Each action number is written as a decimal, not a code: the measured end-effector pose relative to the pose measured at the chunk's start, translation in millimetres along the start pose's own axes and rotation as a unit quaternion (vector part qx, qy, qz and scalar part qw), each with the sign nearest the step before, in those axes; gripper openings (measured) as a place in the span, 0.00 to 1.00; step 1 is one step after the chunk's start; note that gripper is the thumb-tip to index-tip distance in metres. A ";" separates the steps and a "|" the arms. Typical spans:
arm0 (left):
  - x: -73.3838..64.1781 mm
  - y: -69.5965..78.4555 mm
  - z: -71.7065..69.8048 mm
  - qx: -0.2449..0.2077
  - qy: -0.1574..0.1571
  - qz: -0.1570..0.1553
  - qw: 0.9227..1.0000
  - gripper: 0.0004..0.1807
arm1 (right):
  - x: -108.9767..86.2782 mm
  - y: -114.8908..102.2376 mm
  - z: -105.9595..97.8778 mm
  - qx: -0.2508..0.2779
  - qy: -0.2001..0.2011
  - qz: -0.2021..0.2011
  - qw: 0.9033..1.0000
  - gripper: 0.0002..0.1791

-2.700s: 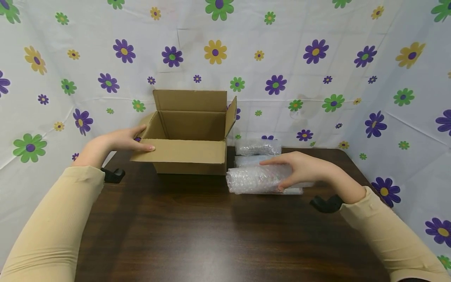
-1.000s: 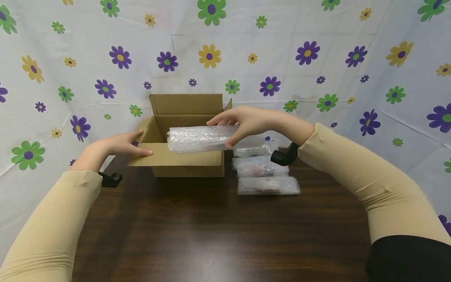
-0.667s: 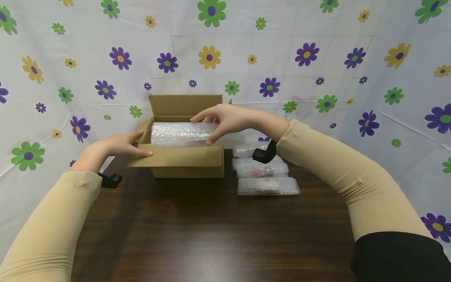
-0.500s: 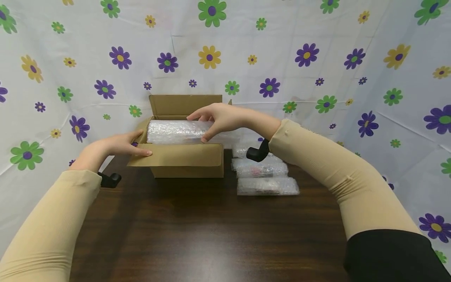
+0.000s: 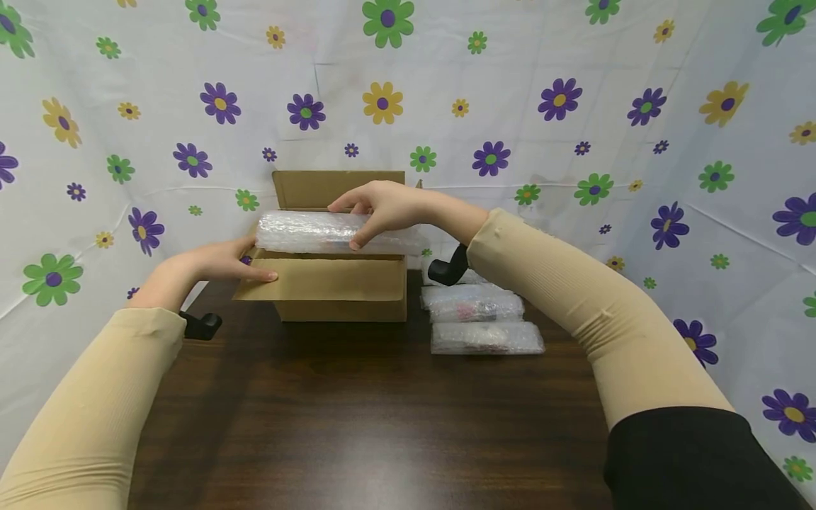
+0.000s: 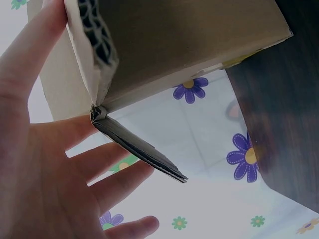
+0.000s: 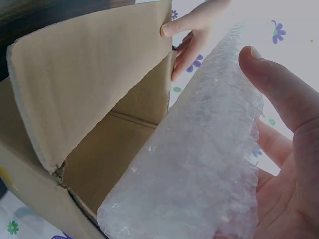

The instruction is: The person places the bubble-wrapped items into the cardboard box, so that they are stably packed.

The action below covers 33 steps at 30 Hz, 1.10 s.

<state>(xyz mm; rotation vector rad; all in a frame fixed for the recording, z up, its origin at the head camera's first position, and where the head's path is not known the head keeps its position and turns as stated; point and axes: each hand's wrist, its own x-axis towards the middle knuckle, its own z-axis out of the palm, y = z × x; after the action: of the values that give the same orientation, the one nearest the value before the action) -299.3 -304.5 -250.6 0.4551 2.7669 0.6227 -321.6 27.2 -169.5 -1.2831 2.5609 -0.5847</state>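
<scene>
An open cardboard box [image 5: 344, 312] stands near the back of the table, its flaps spread outward. At its front left corner my left hand [image 5: 213, 262] holds the flaps, thumb on the front flap and fingers [image 6: 119, 186] along the side flap. My right hand [image 5: 385, 205] grips a bubble-wrapped bundle [image 5: 296, 231] from above, thumb in front and fingers behind. That bundle lies crosswise over the box's opening, its left end by the left flap. What the wrap contains is hidden. The right wrist view shows the box's bare inner bottom [image 7: 99, 169] beneath the bundle.
To the right of the box, three more bubble-wrapped bundles lie in a row on the dark wooden table [image 5: 382, 404]: a front one [image 5: 487, 338], a middle one [image 5: 474, 307] with something pinkish inside, and a back one [image 5: 455, 275] partly behind my right wrist. A flower-print sheet [image 5: 433, 71] hangs behind.
My right hand has lifted the bundle off the others at right and carried it left over the box. Lately it has shifted slightly further left and up. My left hand stays at the corner.
</scene>
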 end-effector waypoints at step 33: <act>-0.8 0.7 1.5 0.016 0.000 -0.011 1.000 0.59 | 54.5 6.9 7.6 -0.006 0.019 0.059 0.998 0.42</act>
<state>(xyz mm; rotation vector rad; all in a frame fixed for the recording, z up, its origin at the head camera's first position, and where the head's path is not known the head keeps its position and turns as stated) -298.0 -303.6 -251.5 0.4302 2.7823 0.5750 -356.3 -14.7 -180.2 -1.1262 2.6519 -0.5768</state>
